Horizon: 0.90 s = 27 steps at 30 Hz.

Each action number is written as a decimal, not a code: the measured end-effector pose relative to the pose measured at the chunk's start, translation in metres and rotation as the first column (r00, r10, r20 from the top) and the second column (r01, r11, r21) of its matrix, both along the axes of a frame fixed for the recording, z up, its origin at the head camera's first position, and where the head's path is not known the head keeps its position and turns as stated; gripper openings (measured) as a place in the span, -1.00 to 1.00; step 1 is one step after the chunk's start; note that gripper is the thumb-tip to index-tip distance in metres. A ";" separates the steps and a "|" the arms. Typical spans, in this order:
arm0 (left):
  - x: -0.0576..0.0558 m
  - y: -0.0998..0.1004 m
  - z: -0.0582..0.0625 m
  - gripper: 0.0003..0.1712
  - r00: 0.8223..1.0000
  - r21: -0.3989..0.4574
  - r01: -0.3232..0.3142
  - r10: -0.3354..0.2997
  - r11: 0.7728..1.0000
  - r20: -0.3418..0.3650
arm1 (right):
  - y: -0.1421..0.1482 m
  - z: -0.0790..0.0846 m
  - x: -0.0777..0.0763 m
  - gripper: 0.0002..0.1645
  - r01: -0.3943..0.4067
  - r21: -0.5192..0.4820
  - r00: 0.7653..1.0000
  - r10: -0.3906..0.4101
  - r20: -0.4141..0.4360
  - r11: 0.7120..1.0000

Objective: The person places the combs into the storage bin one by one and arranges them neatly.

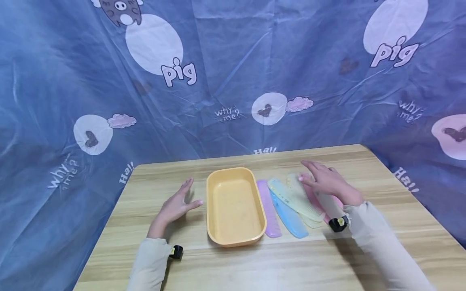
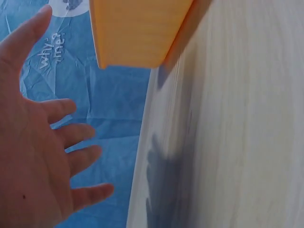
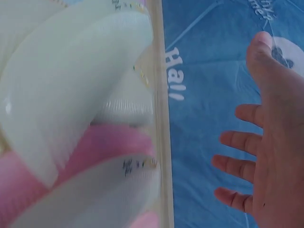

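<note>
A yellow plastic tray stands on the table, with nothing lying in it. To its left hovers my left hand, fingers spread and holding nothing; the left wrist view shows the palm apart from the tray's side. Combs lie overlapping to the right of the tray: a purple comb, a blue comb, several pale cream-green combs and pink combs. Above the pink ones is my right hand, fingers spread. A whitish comb lies over pink in the right wrist view.
The wooden table extends in front of the tray and out to both sides. A blue printed cloth hangs behind the table and along its sides. Each wrist carries a small black camera, such as the left one.
</note>
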<state>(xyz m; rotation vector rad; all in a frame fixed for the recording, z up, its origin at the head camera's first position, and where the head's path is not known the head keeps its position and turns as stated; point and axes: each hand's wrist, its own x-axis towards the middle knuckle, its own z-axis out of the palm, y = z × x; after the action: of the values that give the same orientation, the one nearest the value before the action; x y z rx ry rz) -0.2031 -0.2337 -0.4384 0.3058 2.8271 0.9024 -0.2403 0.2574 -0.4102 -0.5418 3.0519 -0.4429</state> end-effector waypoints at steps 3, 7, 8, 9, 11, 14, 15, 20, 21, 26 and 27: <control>0.000 0.002 0.000 0.14 0.998 0.137 0.025 -0.032 0.990 0.051 | -0.010 -0.001 -0.005 -0.14 -0.018 0.001 1.000 0.018 0.021 1.000; -0.004 0.006 0.001 0.11 0.991 0.296 0.076 -0.105 0.952 0.086 | -0.017 -0.001 -0.011 -0.14 -0.044 0.000 0.998 0.044 0.037 0.999; -0.006 0.008 0.002 0.11 0.989 0.319 0.083 -0.119 0.944 0.093 | -0.019 -0.001 -0.013 -0.14 -0.054 -0.005 0.998 0.055 0.039 0.999; -0.007 0.009 0.002 0.11 0.987 0.339 0.091 -0.131 0.936 0.098 | -0.020 -0.001 -0.015 -0.13 -0.065 -0.010 0.997 0.065 0.042 0.998; -0.010 0.011 0.001 0.10 0.983 0.370 0.105 -0.153 0.923 0.103 | -0.023 -0.001 -0.018 -0.12 -0.084 -0.017 0.995 0.085 0.055 0.996; -0.012 0.014 0.000 0.08 0.978 0.408 0.132 -0.186 0.903 0.095 | -0.027 -0.003 -0.022 -0.10 -0.105 -0.030 0.991 0.107 0.080 0.994; -0.012 0.015 -0.001 0.07 0.977 0.423 0.135 -0.191 0.896 0.094 | -0.028 -0.004 -0.023 -0.09 -0.113 -0.037 0.989 0.116 0.090 0.993; -0.011 0.020 -0.005 0.09 0.970 0.466 0.136 -0.212 0.874 0.115 | -0.033 -0.011 -0.029 -0.08 -0.141 -0.087 0.976 0.153 0.156 0.986; -0.011 0.021 -0.006 0.11 0.969 0.479 0.127 -0.213 0.868 0.129 | -0.034 -0.013 -0.030 -0.07 -0.148 -0.097 0.972 0.162 0.169 0.984; -0.011 0.023 -0.011 0.14 0.964 0.521 0.097 -0.210 0.848 0.162 | -0.039 -0.020 -0.036 -0.08 -0.176 -0.149 0.960 0.203 0.194 0.973; -0.012 0.022 -0.011 0.15 0.964 0.523 0.097 -0.212 0.847 0.163 | -0.040 -0.022 -0.038 -0.09 -0.181 -0.153 0.958 0.209 0.196 0.972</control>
<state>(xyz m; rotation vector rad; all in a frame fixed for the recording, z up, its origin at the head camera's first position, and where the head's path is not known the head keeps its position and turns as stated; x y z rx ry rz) -0.2147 -0.2112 -0.4497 0.4604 2.2823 1.5383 -0.2782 0.2174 -0.4317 -0.7417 2.7471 -0.6543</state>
